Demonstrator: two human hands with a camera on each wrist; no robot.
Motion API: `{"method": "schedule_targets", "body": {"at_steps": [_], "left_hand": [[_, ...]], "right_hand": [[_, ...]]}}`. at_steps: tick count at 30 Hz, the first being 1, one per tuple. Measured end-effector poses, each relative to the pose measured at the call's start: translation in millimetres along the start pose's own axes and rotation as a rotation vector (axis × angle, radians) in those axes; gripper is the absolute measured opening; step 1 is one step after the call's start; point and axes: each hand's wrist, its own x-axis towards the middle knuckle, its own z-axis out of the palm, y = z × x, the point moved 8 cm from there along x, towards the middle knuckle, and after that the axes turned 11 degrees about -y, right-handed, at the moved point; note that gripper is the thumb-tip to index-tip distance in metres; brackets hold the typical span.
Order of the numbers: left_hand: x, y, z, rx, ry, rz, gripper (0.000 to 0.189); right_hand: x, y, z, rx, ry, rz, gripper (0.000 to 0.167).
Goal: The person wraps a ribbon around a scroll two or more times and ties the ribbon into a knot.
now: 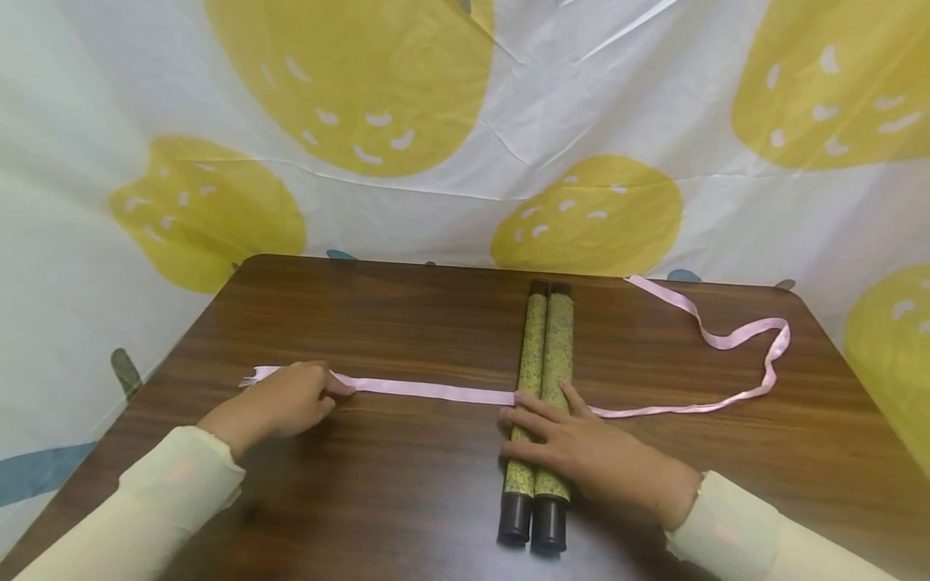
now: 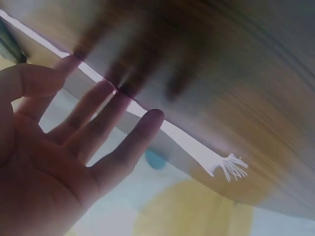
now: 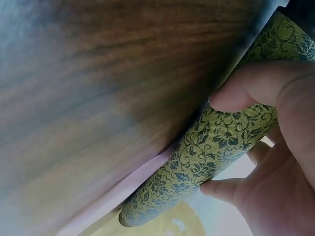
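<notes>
Two slim cylinders covered in yellow-green floral cloth with black ends, a left one (image 1: 534,347) and a right one (image 1: 558,347), lie side by side on the table across a pink ribbon (image 1: 436,391). My right hand (image 1: 574,444) rests over both cylinders with its fingers spread. In the right wrist view its thumb and fingers touch the patterned cylinder (image 3: 197,157). Over the ribbon's frayed left end, my left hand (image 1: 286,407) touches the strip with its fingertips. The left wrist view shows these fingers (image 2: 133,137) fairly straight along the ribbon (image 2: 192,145), the fringe beyond them.
The dark brown wooden table (image 1: 407,323) has rounded far corners. Right of the cylinders, the ribbon's loose length (image 1: 773,351) curves back to the far edge. Behind the table hangs a white cloth (image 1: 407,218) printed with yellow fruit.
</notes>
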Motion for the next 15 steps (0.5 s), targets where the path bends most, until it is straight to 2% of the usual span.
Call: {"method": "schedule_targets", "body": {"at_steps": [9, 15], "left_hand": [[-6.1, -49.9, -11.0, -0.013, 0.028, -0.045, 0.033], [-10.5, -69.4, -12.6, -0.008, 0.042, -0.032, 0.029]], "right_hand": [[1.2, -3, 0, 0.010, 0.021, 0.003, 0.075], [3.4, -4, 4, 0.024, 0.024, 0.007, 0.078]]}}
